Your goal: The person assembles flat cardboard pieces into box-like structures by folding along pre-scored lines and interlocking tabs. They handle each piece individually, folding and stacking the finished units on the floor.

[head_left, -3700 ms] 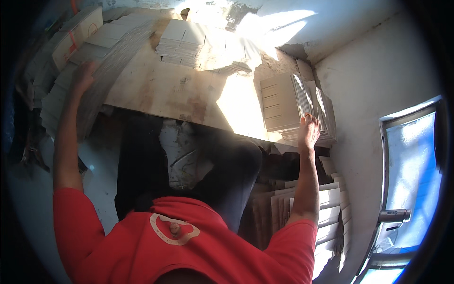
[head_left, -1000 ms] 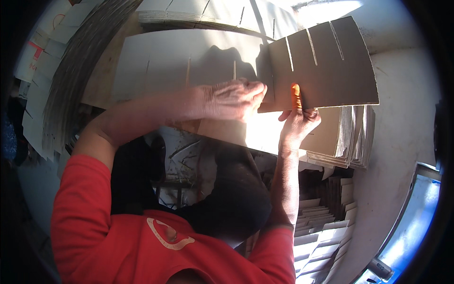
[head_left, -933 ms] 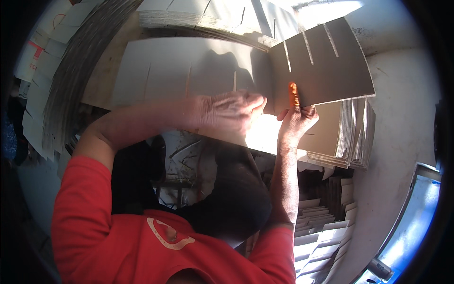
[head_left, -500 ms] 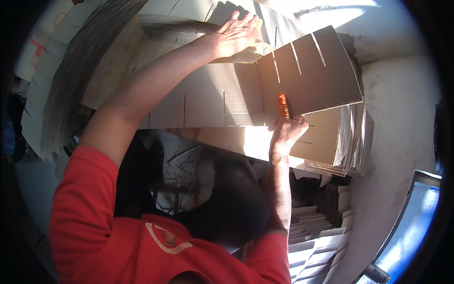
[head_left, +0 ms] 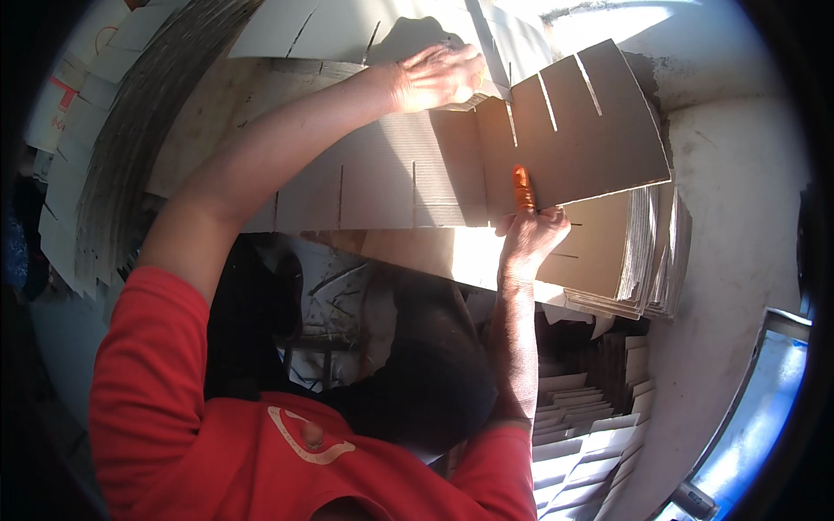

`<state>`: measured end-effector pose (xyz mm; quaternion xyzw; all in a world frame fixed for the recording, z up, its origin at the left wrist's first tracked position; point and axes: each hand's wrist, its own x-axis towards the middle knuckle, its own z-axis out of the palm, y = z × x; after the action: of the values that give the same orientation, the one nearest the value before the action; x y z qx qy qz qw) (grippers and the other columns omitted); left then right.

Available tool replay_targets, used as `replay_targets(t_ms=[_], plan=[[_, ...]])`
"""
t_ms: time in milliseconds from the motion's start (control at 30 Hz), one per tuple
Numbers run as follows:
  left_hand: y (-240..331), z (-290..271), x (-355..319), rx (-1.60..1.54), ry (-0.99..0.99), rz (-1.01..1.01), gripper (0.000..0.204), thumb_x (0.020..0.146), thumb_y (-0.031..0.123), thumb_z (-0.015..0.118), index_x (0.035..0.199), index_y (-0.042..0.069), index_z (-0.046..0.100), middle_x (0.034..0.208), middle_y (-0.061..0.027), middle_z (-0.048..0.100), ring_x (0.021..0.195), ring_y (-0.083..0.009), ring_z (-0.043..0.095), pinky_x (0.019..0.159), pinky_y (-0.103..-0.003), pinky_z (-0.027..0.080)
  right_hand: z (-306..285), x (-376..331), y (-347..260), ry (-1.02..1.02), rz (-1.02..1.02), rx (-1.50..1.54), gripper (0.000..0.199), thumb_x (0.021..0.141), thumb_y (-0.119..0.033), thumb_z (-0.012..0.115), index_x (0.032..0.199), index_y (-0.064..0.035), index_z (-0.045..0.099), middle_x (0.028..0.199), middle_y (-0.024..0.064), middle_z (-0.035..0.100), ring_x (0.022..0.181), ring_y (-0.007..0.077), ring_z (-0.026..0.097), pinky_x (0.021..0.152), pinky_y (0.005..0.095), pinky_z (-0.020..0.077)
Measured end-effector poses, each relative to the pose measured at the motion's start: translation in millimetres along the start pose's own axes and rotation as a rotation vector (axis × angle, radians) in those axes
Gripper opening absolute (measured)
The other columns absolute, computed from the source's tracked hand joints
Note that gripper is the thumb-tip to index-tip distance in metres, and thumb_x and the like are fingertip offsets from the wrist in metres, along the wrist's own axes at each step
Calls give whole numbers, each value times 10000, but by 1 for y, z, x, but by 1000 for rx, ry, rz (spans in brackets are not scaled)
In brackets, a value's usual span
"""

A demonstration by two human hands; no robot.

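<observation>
My right hand grips the near edge of a brown slotted cardboard sheet close to its fold. One finger wears an orange cover and presses on the cardboard; the others curl under the edge. Left of the fold, a slotted panel lies flatter, while the right part angles away. Beyond it, my left hand is closed at the near edge of another pale slotted sheet, its fingertips partly hidden. My left forearm crosses over the flatter panel.
A tall fanned stack of cardboard stands at the left. More stacked sheets lie under the right part of the held one. Slotted pieces sit low at the right, beside a pale wall. A blue-lit object is at the far right.
My left hand has gone from spread flat to curled round the far sheet's edge, and that edge has shifted nearer. My right hand and its sheet have barely moved.
</observation>
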<state>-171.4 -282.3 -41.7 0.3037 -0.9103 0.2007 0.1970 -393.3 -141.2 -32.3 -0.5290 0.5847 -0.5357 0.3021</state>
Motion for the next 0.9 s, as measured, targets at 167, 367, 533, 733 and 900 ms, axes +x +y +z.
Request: replay_targets(t_ms=[167, 367, 533, 733, 900], plan=[[23, -5, -4, 147, -71, -4, 108, 788, 97, 595, 805, -5, 565, 908, -127, 524, 892, -245, 558, 678, -351, 531, 1, -2, 5, -20, -35, -46, 248, 790, 38, 470, 545, 2, 475, 396, 77, 488, 340, 115, 488, 346, 278, 385], [62, -23, -7, -219, 11, -120, 169, 803, 99, 579, 765, -65, 564, 843, -167, 563, 713, -263, 594, 567, -363, 510, 5, 5, 5, -10, 31, 27, 292, 859, -41, 612, 594, -2, 499, 436, 59, 509, 348, 97, 487, 340, 245, 362], [66, -37, -18, -326, -76, -174, 213, 787, 74, 595, 966, -20, 529, 814, -124, 507, 773, -264, 573, 686, -375, 488, 8, -1, -12, 27, 69, 125, 130, 853, -80, 690, 791, 17, 630, 552, 50, 587, 375, 66, 493, 345, 213, 345], [116, -50, -33, 38, 117, 135, 158, 725, 80, 626, 789, -64, 631, 757, -90, 486, 759, -161, 493, 545, -318, 467, 4, 0, -17, -5, 14, -142, 162, 885, -80, 657, 1011, 19, 637, 662, 34, 640, 416, 44, 474, 407, 212, 372], [132, -57, -42, -106, 175, -50, 464, 734, 376, 702, 831, -75, 646, 835, -129, 576, 741, -186, 518, 556, -303, 487, 8, 0, -14, -1, 87, -98, 139, 882, -57, 650, 988, 31, 637, 667, 50, 636, 390, 54, 468, 385, 210, 358]])
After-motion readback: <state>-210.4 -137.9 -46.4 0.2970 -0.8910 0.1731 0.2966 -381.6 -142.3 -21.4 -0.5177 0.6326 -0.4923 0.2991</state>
